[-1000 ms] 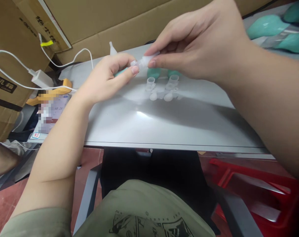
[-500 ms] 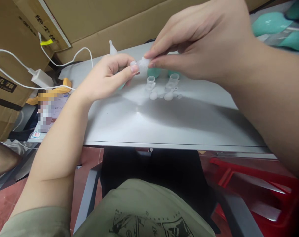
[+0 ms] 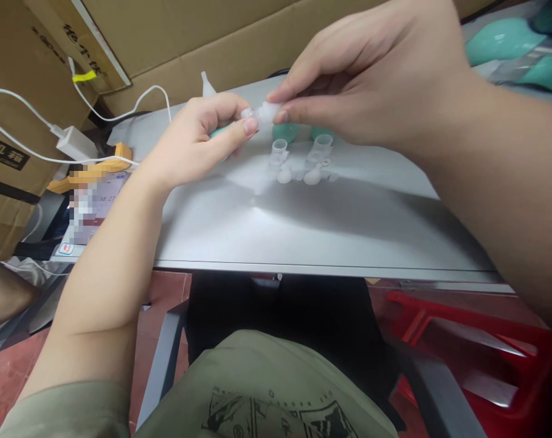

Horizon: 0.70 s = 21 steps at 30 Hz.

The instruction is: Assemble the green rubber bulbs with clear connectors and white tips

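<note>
My left hand [image 3: 203, 134] is closed, thumb and fingertips pinching a small clear plastic tube piece [image 3: 248, 114]. A bit of teal surface [image 3: 219, 131] shows under its fingers; most of that is hidden. From the right, my right hand [image 3: 358, 91] pinches a milky translucent fitting [image 3: 269, 112] that meets the tube piece end to end. Below on the table stand two clear plastic cups [image 3: 279, 152] with small white round parts [image 3: 311, 176] in front. Teal bulbs [image 3: 285, 131] sit behind them, partly covered by my right hand. A white pointed nozzle [image 3: 207, 85] rises behind my left hand.
The grey-white table [image 3: 258, 237] has cardboard [image 3: 203, 36] along its back. At left lie a phone [image 3: 98, 207], an orange power strip [image 3: 98, 170] and a white charger [image 3: 78, 145] with cable. Bagged teal bulbs [image 3: 504, 42] are at far right, and a red stool [image 3: 476, 353] stands below.
The translucent fitting shows more between my hands, my right fingertips having shifted slightly on it. Slightly more teal shows under my left fingers. The cups on the table stay where they were.
</note>
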Available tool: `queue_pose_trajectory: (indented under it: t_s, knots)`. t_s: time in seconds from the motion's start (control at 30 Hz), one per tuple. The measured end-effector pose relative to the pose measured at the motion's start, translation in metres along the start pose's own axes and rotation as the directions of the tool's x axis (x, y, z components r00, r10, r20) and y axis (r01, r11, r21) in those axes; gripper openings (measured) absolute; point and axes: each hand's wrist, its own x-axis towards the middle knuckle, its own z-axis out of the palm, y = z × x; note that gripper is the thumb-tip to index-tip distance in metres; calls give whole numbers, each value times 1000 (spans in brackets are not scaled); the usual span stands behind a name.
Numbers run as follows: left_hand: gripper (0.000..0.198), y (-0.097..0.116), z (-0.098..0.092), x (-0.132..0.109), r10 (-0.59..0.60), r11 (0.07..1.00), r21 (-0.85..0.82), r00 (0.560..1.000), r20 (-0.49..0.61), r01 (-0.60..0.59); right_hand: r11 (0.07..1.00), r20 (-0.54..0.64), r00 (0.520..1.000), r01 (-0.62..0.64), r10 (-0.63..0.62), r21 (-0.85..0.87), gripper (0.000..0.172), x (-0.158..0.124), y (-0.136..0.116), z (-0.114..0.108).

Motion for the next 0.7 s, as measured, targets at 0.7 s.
queue_pose_trajectory:
  t_s: [0.7]
  knots:
    - [23, 16, 7, -11, -5, 848, 524, 990, -139, 77, 982, -21, 993, -116, 120, 147, 14, -4, 3, 12]
